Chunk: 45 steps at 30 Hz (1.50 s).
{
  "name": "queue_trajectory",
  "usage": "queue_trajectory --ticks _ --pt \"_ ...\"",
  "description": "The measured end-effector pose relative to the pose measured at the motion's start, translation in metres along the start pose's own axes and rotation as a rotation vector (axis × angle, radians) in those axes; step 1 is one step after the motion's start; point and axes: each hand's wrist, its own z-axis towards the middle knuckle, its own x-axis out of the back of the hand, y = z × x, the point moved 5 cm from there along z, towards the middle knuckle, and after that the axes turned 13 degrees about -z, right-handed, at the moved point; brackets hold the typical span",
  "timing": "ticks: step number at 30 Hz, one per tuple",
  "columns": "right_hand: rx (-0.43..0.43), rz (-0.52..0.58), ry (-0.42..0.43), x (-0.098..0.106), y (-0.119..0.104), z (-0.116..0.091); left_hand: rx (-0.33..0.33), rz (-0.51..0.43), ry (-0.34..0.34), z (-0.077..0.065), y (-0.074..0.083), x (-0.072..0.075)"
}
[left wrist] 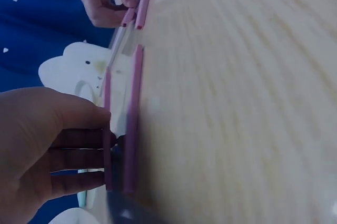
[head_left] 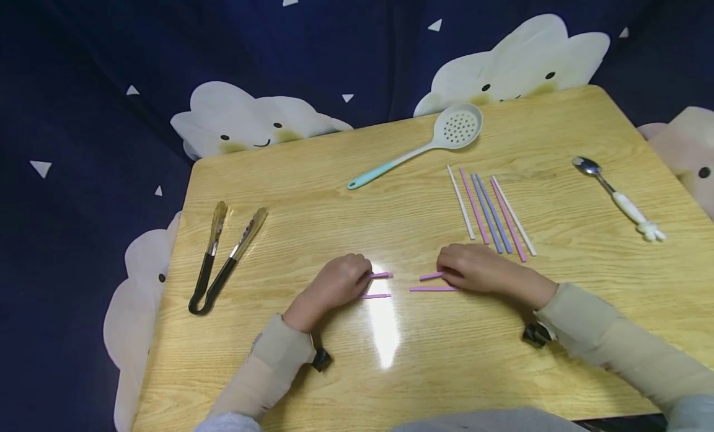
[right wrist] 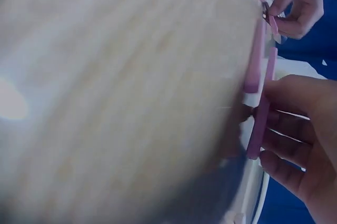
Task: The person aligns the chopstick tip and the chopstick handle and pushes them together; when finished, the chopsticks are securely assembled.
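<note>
My left hand (head_left: 340,279) pinches a thin pink stick (left wrist: 107,129) between thumb and fingertips, close over the table. A second pink stick (head_left: 377,296) lies alongside it, nearer my body. Across a small gap, my right hand (head_left: 473,268) pinches another pink stick (right wrist: 262,118), its fingers spread along the length. One more pink stick (head_left: 431,289) lies beside that one on the near side. The two pairs run roughly end to end, left to right, and the hands cover their outer ends in the head view.
Several white, pink and blue sticks (head_left: 486,214) lie side by side beyond my right hand. A slotted skimmer (head_left: 424,148) rests at the back of the wooden table (head_left: 312,215). Black-handled tongs (head_left: 223,264) lie at left, a white-handled spoon (head_left: 619,196) at right.
</note>
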Motion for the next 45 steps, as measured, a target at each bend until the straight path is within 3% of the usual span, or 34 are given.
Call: queue_trajectory --ticks 4,7,19,31,37,45 --pt "-0.096 0.033 0.008 0.010 0.011 0.003 0.102 -0.048 -0.015 0.002 -0.005 0.009" --pt "-0.140 0.041 0.029 0.024 0.019 0.008 0.134 -0.076 -0.004 0.005 -0.005 0.018" --pt "-0.295 0.194 0.112 0.072 0.029 0.033 0.049 -0.104 0.150 0.023 0.015 0.061" --pt "-0.263 0.321 0.305 0.104 0.016 0.043 0.005 -0.279 0.432 0.031 0.033 0.098" --pt "-0.263 0.383 0.353 0.119 0.010 0.046 -0.025 -0.340 0.502 0.032 0.040 0.108" --pt "-0.276 0.336 0.368 0.129 0.007 0.046 0.004 -0.427 0.563 0.032 0.046 0.119"
